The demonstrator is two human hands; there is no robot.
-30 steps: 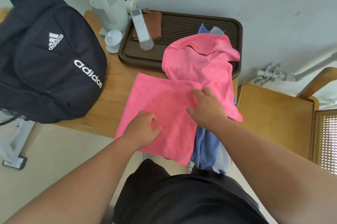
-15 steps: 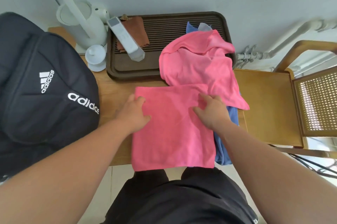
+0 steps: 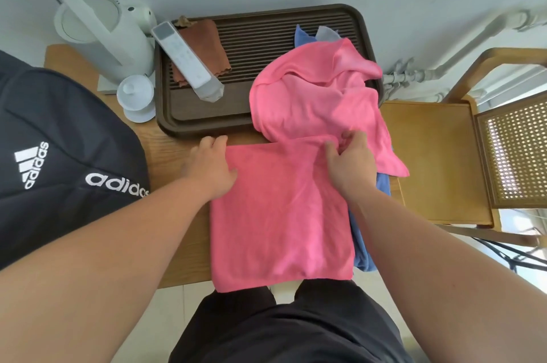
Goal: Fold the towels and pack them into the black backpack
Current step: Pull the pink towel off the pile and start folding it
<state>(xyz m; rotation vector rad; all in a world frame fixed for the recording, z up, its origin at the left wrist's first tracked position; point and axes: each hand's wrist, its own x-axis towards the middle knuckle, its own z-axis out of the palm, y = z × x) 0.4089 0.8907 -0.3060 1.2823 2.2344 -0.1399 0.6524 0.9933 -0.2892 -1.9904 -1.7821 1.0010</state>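
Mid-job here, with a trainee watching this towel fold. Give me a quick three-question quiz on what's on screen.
1. True or false: the folded pink towel is inside the black backpack.
2. Where does the right hand pinch the folded pink towel? A) its far edge B) its near edge, hanging off the table C) nowhere
3. Fill in: the lower towel, peeking out along the folded one's right side, is ____ in colour.

Key: 1 false, it lies on the table; 2 A; 3 blue.
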